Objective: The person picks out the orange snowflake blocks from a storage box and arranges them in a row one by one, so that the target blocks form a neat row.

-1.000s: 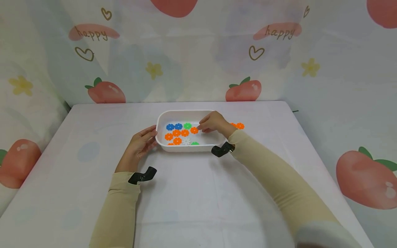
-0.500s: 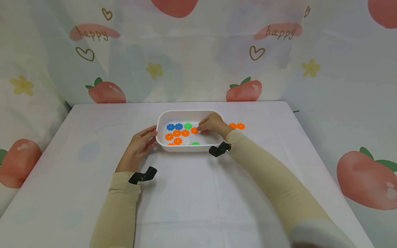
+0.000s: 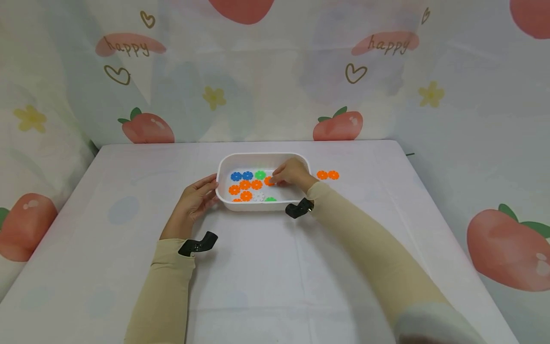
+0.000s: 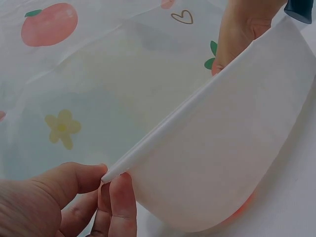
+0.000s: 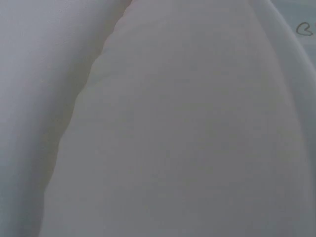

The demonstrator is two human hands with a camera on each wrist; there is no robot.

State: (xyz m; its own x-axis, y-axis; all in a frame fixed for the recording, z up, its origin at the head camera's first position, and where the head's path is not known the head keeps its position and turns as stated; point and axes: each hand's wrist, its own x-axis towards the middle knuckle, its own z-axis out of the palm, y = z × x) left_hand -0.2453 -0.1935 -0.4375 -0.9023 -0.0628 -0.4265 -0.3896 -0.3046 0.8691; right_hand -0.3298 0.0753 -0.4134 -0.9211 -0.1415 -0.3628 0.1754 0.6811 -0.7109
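Note:
A white tray [image 3: 262, 206] stands in the middle of the table in the head view, with flower-shaped plastic discs inside. My left hand [image 3: 195, 198] grips its left end; in the left wrist view, thumb and fingers pinch the tray's rim [image 4: 148, 145]. My right hand [image 3: 293, 173] reaches inside over the right half, its fingertips on an orange disc [image 3: 268, 181] that they partly cover. Left of that lie two blue discs [image 3: 242, 176], a green one [image 3: 260, 175], several orange ones [image 3: 245, 185] and a white one [image 3: 258, 196]. The tray wall [image 5: 173, 123] fills the right wrist view.
Two orange discs [image 3: 328, 175] lie side by side on the white-covered table [image 3: 249, 267], just right of the tray. A printed cloth backdrop [image 3: 266, 86] rises behind the table's far edge. The tray's front wall partly hides a green disc [image 3: 270, 198].
My right hand has shifted slightly left, its fingertips now covering more of the orange disc. The two discs on the table show fully now. My left hand and the tray stay put.

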